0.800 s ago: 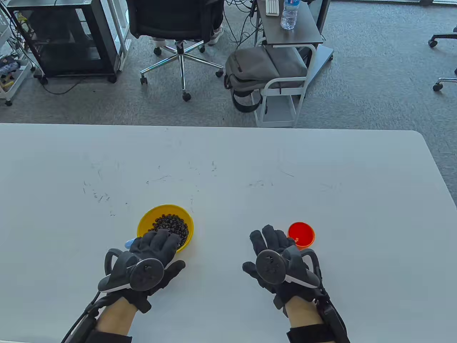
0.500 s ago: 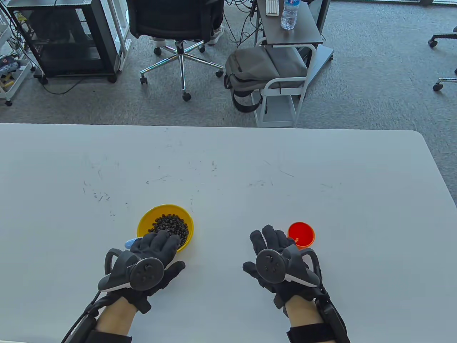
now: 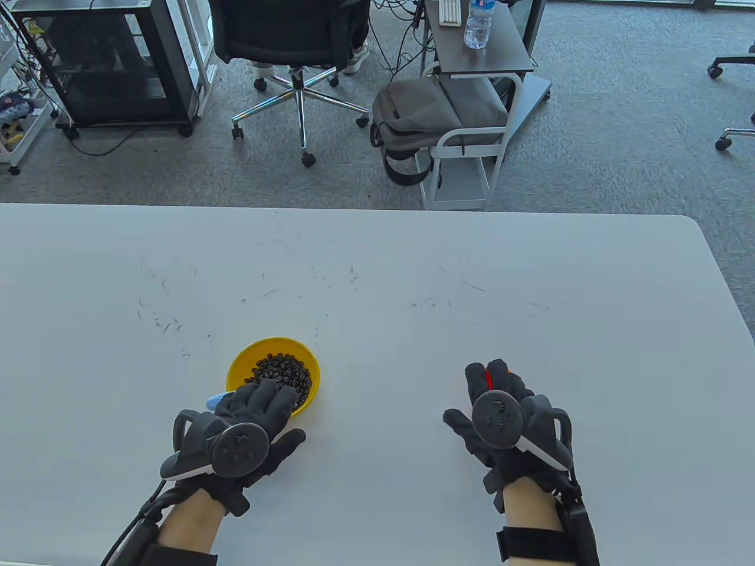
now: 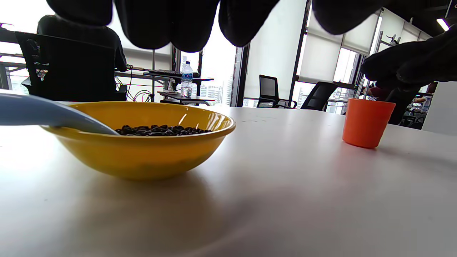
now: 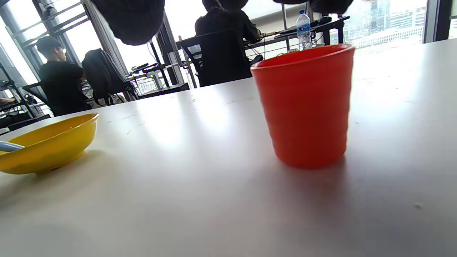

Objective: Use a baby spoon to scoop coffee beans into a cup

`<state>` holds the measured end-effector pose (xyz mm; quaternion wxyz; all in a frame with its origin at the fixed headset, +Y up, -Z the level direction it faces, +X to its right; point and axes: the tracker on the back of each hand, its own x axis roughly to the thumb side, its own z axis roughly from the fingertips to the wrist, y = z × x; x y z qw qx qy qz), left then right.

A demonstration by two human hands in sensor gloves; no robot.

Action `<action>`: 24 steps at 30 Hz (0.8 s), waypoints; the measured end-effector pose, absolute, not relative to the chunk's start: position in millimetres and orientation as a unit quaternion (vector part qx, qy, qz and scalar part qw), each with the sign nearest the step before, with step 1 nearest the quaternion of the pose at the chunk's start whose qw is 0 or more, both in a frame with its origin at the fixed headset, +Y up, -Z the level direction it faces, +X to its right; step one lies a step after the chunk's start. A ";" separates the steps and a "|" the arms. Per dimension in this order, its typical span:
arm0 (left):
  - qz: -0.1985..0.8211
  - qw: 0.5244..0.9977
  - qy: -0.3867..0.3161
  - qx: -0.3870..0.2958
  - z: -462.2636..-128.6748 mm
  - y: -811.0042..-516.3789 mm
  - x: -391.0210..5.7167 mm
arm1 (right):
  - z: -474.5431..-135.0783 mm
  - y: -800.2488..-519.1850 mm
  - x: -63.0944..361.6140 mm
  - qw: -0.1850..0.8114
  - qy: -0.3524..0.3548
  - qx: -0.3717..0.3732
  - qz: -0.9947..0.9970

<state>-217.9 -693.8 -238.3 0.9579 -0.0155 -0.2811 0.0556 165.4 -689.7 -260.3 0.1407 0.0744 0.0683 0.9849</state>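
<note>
A yellow bowl [image 3: 248, 352] of coffee beans [image 3: 282, 371] sits at the table's front left. A pale blue baby spoon [image 3: 213, 401] leans on its near rim, with its tip among the beans in the left wrist view [image 4: 43, 114]. My left hand [image 3: 283, 413] hovers open over the bowl's near edge and touches neither the bowl nor the spoon. My right hand [image 3: 472, 392] hovers open above the orange cup [image 5: 307, 103]. From above only a sliver of the cup [image 3: 488, 377] shows between the fingers. The cup stands upright, with the fingers above its rim and not touching it.
The white table [image 3: 413, 283] has scuff marks across its middle. Beyond its far edge stand an office chair [image 3: 295, 35], a small cart [image 3: 472, 171] with a grey backpack [image 3: 424, 112], and a black cabinet [image 3: 112, 59].
My right hand has moved right and slightly forward, from beside the cup to over it, hiding most of the cup from above. My left hand has stayed in place.
</note>
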 end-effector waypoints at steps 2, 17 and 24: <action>0.058 0.958 -0.280 -0.016 -238.3 -693.9 -218.5 | -262.3 -693.6 173.9 0.151 0.080 0.051 0.984; 0.060 0.959 -0.278 -0.018 -239.4 -693.6 -220.2 | -272.3 -723.7 187.9 0.165 0.147 -0.017 0.975; 0.059 0.959 -0.278 -0.018 -239.6 -693.9 -220.1 | -274.1 -729.6 188.1 0.174 0.148 -0.022 0.973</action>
